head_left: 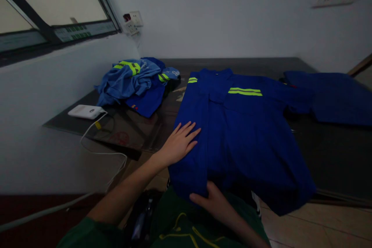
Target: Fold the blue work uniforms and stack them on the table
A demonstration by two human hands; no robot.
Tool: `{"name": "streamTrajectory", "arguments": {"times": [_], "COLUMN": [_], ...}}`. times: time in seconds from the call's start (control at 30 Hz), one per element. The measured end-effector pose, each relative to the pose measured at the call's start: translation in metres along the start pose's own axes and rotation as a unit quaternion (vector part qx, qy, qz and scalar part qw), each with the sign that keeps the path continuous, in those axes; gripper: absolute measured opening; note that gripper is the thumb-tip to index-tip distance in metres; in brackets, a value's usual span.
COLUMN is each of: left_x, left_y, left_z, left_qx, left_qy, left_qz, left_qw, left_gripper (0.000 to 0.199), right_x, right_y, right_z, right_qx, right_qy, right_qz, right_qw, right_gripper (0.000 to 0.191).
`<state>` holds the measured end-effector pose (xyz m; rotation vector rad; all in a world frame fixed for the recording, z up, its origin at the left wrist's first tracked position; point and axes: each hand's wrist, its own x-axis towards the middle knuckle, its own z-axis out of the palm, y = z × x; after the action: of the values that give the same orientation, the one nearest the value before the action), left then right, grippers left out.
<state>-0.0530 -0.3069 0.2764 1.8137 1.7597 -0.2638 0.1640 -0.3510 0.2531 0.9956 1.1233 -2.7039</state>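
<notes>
A dark blue work jacket [250,131] with yellow-green reflective strips lies spread on the table, its collar away from me. Its left side is folded inward in a long straight strip, and the lower hem hangs over the table's near edge. My left hand [178,145] rests flat on this folded strip, fingers spread. Down at the hem, my right hand [213,201] grips the jacket's edge near the fold, with the thumb visible and most of the fingers hidden beneath the cloth.
Crumpled lighter blue and dark blue clothes [130,81] lie at the table's back left. A white power bank [85,111] with a white cable [101,152] sits near the left edge. Folded blue cloth [343,97] is at the right. The dark table [334,155] meets the wall.
</notes>
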Motion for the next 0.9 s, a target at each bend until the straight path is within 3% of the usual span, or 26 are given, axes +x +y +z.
{"name": "streamTrajectory", "arguments": {"times": [0.07,0.17,0.27,0.37,0.47,0.57,0.73,0.83,0.9], "left_x": [-0.001,0.0,0.006,0.02,0.046,0.082,0.131,0.142,0.142], "left_y": [0.004,0.001,-0.009,-0.022,-0.032,-0.037,-0.036,-0.037,-0.038], "left_z": [-0.001,-0.01,-0.022,-0.031,-0.033,-0.026,-0.014,-0.018,-0.023], "left_qx": [-0.01,-0.043,-0.107,-0.165,-0.141,-0.051,0.088,0.111,0.087], "left_qy": [-0.031,-0.076,-0.105,-0.042,0.03,0.024,-0.024,-0.027,-0.011], "left_qz": [0.004,0.007,0.027,0.056,0.118,0.224,0.339,0.348,0.321], "left_qw": [0.999,0.996,0.988,0.984,0.983,0.973,0.936,0.931,0.943], "left_gripper": [0.052,0.059,0.051,0.039,0.035,0.041,0.031,0.028,0.029], "right_x": [0.003,0.008,0.01,0.01,0.01,0.011,0.009,0.006,0.004], "right_y": [0.002,-0.001,-0.004,-0.004,-0.004,-0.006,-0.013,-0.016,-0.019], "right_z": [0.003,0.004,0.003,0.004,0.005,0.007,0.008,0.006,0.005], "right_qx": [0.029,0.056,0.079,0.092,0.092,0.13,0.181,0.186,0.183], "right_qy": [0.0,-0.053,-0.085,-0.014,0.091,0.134,0.074,0.04,0.015], "right_qz": [0.018,0.007,-0.002,0.011,-0.024,-0.05,-0.048,-0.049,-0.044], "right_qw": [0.999,0.997,0.993,0.996,0.991,0.981,0.979,0.981,0.982], "right_gripper": [0.072,0.068,0.065,0.068,0.066,0.057,0.039,0.039,0.041]}}
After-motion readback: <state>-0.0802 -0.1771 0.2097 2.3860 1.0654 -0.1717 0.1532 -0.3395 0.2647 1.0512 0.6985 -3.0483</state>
